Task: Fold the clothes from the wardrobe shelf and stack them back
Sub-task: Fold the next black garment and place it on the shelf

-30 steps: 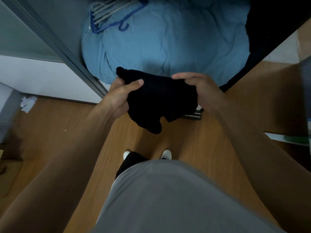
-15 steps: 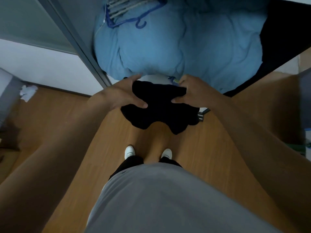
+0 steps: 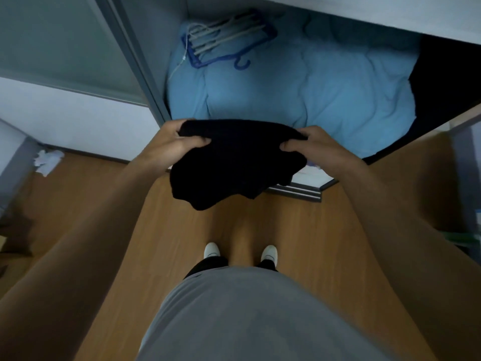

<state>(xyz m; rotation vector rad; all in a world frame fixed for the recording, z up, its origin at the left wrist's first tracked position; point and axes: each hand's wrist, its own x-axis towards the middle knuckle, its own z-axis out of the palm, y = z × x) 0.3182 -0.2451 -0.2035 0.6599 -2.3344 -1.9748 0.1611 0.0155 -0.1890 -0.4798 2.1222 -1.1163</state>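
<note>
A black garment (image 3: 234,162) hangs in a folded bundle in front of the open wardrobe, above the wooden floor. My left hand (image 3: 171,144) grips its left top edge, thumb on the near side and fingers curled behind. At the right top edge my right hand (image 3: 315,147) grips it the same way. The lower part of the cloth droops unevenly below my hands. Behind it, a light blue quilt (image 3: 299,89) fills the wardrobe bottom.
Blue and white hangers (image 3: 223,40) lie on the quilt at the back left. Dark clothes (image 3: 447,82) hang at the wardrobe's right side. The sliding door frame (image 3: 135,61) stands at left, its track (image 3: 299,192) by my feet. Crumpled paper (image 3: 48,160) lies on the floor at left.
My view tilted up, showing more of the wardrobe. My hands have spread slightly apart along the black garment's top edge, and the bundle now hangs wider between them.
</note>
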